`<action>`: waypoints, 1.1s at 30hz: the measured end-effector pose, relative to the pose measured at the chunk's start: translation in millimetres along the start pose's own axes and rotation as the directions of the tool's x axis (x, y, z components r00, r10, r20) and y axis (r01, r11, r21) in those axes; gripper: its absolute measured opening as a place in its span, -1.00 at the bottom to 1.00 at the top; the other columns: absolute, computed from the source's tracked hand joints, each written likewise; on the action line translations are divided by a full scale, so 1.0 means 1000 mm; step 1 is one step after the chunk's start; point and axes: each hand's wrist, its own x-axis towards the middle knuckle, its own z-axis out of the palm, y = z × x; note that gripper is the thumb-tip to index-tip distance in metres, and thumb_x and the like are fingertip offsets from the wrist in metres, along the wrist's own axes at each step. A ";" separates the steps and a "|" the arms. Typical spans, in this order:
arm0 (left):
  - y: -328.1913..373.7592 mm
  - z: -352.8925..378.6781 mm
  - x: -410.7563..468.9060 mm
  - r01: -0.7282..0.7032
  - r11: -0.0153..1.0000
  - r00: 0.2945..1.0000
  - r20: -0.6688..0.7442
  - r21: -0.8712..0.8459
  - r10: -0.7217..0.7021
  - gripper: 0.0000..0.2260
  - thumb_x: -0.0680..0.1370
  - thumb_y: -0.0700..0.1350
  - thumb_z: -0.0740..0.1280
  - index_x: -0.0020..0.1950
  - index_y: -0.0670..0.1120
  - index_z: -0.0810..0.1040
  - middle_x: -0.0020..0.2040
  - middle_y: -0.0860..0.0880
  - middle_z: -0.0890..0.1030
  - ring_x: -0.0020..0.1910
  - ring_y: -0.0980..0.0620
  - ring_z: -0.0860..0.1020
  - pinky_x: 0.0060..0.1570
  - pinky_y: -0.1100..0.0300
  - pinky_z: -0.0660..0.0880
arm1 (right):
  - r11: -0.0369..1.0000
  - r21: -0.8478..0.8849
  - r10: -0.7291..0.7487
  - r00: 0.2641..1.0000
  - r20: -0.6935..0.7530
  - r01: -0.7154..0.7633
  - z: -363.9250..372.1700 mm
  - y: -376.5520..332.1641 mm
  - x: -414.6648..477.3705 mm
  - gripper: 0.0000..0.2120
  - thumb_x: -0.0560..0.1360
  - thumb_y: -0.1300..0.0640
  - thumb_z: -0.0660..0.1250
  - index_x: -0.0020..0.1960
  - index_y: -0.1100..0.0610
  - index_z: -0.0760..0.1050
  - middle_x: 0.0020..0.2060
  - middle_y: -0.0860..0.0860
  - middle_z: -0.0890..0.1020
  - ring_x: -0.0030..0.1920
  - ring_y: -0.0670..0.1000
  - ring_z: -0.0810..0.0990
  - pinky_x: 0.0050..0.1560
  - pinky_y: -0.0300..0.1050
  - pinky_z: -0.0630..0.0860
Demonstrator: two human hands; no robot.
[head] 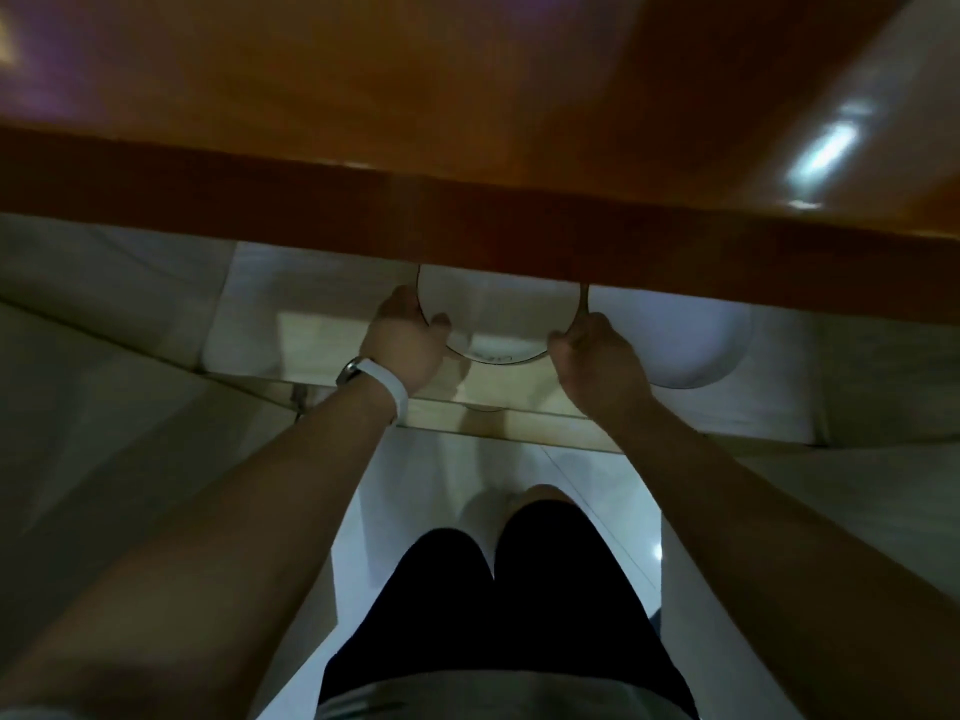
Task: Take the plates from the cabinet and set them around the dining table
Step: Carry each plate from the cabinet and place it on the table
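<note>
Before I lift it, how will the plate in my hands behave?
Likely stiff: the plate keeps its round rim where left hand and right hand grip it. It looks glazed, perhaps slippery, and may chip against the wooden edge above.

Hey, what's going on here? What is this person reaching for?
A person is reaching into a low cabinet under a wooden top. The left hand, wearing a white wrist strap, and the right hand grip opposite edges of a white plate, partly hidden under the top. Another white dish sits to its right, untouched.
</note>
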 end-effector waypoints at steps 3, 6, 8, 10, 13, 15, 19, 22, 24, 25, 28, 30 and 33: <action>-0.006 0.005 0.018 -0.032 0.999 0.999 -0.007 -0.012 0.032 -0.68 0.54 -0.08 0.32 0.27 -0.14 0.42 0.14 -0.15 0.57 0.06 -0.17 0.55 0.00 0.06 0.51 | 0.986 0.156 0.057 0.998 -0.007 -0.055 0.009 0.008 0.019 -0.78 0.58 0.13 0.17 0.09 0.25 0.47 -0.10 0.15 0.56 -0.10 0.12 0.56 -0.15 -0.08 0.54; -0.009 0.009 0.034 -0.043 0.999 0.999 -0.013 -0.001 0.043 -0.64 0.54 -0.08 0.31 0.31 -0.11 0.38 0.18 -0.14 0.56 0.07 -0.15 0.53 0.03 0.06 0.50 | 0.951 0.290 0.136 0.988 -0.067 -0.111 0.023 0.010 0.036 -0.68 0.48 -0.04 0.28 0.01 0.24 0.47 -0.29 0.00 0.51 -0.30 -0.03 0.51 -0.39 -0.20 0.34; -0.012 0.012 0.043 -0.031 0.999 1.000 -0.003 -0.020 0.031 -0.65 0.53 -0.10 0.29 0.30 -0.10 0.39 0.16 -0.12 0.55 0.04 -0.14 0.53 -0.04 0.07 0.51 | 0.930 0.350 0.141 0.988 -0.067 -0.109 0.033 0.012 0.041 -0.58 0.40 -0.07 0.31 0.02 0.28 0.48 -0.28 0.06 0.55 -0.31 0.05 0.54 -0.37 -0.22 0.36; -0.014 0.016 0.050 0.001 0.997 1.000 0.006 -0.075 -0.001 -0.66 0.52 -0.14 0.25 0.29 -0.06 0.39 0.09 -0.07 0.52 -0.04 -0.11 0.55 -0.20 0.12 0.58 | 0.890 0.442 0.158 0.985 -0.075 -0.109 0.041 0.010 0.045 -0.54 0.33 -0.06 0.32 0.06 0.27 0.45 -0.23 0.11 0.58 -0.30 0.13 0.57 -0.33 -0.13 0.45; -0.015 0.020 0.056 0.006 0.994 0.999 -0.040 -0.109 -0.010 -0.68 0.49 -0.20 0.20 0.24 -0.06 0.43 -0.02 -0.02 0.49 -0.14 -0.04 0.50 -0.26 0.22 0.50 | 0.819 0.565 0.183 0.978 -0.100 -0.096 0.052 0.010 0.049 -0.57 0.30 0.07 0.34 0.09 0.25 0.37 -0.16 0.10 0.52 -0.24 0.11 0.51 -0.20 0.03 0.51; -0.014 0.019 0.058 0.019 0.987 0.998 -0.051 -0.161 -0.027 -0.72 0.48 -0.23 0.19 0.17 -0.06 0.45 -0.08 0.00 0.51 -0.10 -0.08 0.51 -0.16 0.10 0.50 | 0.813 0.578 0.177 0.976 -0.123 -0.075 0.057 0.012 0.051 -0.59 0.29 0.15 0.35 0.08 0.28 0.35 -0.18 0.06 0.48 -0.25 0.08 0.47 -0.16 0.05 0.52; -0.009 0.009 0.049 0.062 0.969 0.998 -0.013 -0.237 -0.068 -0.78 0.49 -0.26 0.19 0.09 -0.02 0.39 -0.11 0.05 0.49 -0.09 -0.11 0.53 -0.12 -0.11 0.60 | 0.840 0.536 0.164 0.981 -0.108 -0.081 0.050 0.007 0.043 -0.54 0.32 0.20 0.35 0.22 0.19 0.42 -0.09 0.11 0.58 -0.17 0.17 0.64 -0.21 0.12 0.67; -0.003 -0.001 0.036 0.089 0.952 0.996 0.018 -0.293 -0.088 -0.73 0.47 -0.28 0.20 0.13 -0.08 0.46 -0.04 -0.03 0.58 -0.06 -0.09 0.58 -0.12 -0.02 0.61 | 0.859 0.512 0.095 0.989 -0.114 -0.023 0.040 0.002 0.028 -0.41 0.40 0.32 0.33 0.40 0.09 0.32 0.10 0.07 0.56 -0.02 0.10 0.61 -0.15 0.07 0.68; 0.001 -0.007 0.023 0.091 0.946 0.996 0.028 -0.310 -0.087 -0.70 0.48 -0.31 0.20 0.18 -0.17 0.50 0.00 -0.11 0.62 -0.03 -0.10 0.60 -0.17 0.10 0.57 | 0.851 0.524 0.078 0.993 -0.090 -0.019 0.032 -0.001 0.013 -0.40 0.42 0.38 0.29 0.43 0.09 0.32 0.13 0.04 0.56 0.01 0.02 0.59 -0.16 -0.04 0.66; 0.003 -0.010 0.015 0.082 0.939 0.997 0.025 -0.334 -0.078 -0.70 0.49 -0.34 0.20 0.20 -0.19 0.50 0.00 -0.12 0.62 -0.04 -0.09 0.61 -0.19 0.14 0.54 | 0.845 0.534 0.087 0.992 -0.086 -0.027 0.027 -0.004 0.004 -0.41 0.41 0.39 0.27 0.42 0.10 0.33 0.09 0.03 0.58 -0.03 0.01 0.61 -0.21 -0.07 0.66; 0.009 -0.021 -0.010 0.050 0.918 0.998 -0.002 -0.394 -0.055 -0.62 0.51 -0.39 0.18 0.28 -0.13 0.46 -0.01 -0.03 0.60 -0.09 0.04 0.58 -0.16 0.24 0.52 | 0.830 0.553 0.135 0.988 -0.080 -0.069 0.017 -0.013 -0.024 -0.43 0.38 0.37 0.27 0.36 0.08 0.37 0.04 -0.04 0.61 -0.03 -0.02 0.62 -0.12 0.00 0.65; 0.012 -0.031 -0.026 0.060 0.922 0.998 0.016 -0.382 -0.059 -0.60 0.52 -0.38 0.18 0.30 -0.07 0.45 0.06 -0.05 0.61 -0.02 -0.01 0.58 -0.08 0.20 0.55 | 0.821 0.550 0.209 0.977 -0.039 -0.153 0.011 -0.019 -0.044 -0.55 0.39 0.33 0.27 0.24 0.06 0.39 0.02 -0.01 0.60 0.00 0.03 0.60 -0.02 0.11 0.64; 0.011 -0.045 -0.052 0.080 0.954 0.993 0.102 -0.288 -0.052 -0.71 0.52 -0.33 0.20 0.16 -0.02 0.43 -0.06 0.07 0.60 -0.05 0.01 0.59 -0.19 0.26 0.55 | 0.789 0.568 0.288 0.958 -0.007 -0.233 0.007 -0.022 -0.075 -0.71 0.41 0.32 0.26 0.09 0.11 0.34 -0.09 -0.01 0.54 -0.11 0.02 0.57 -0.10 0.10 0.65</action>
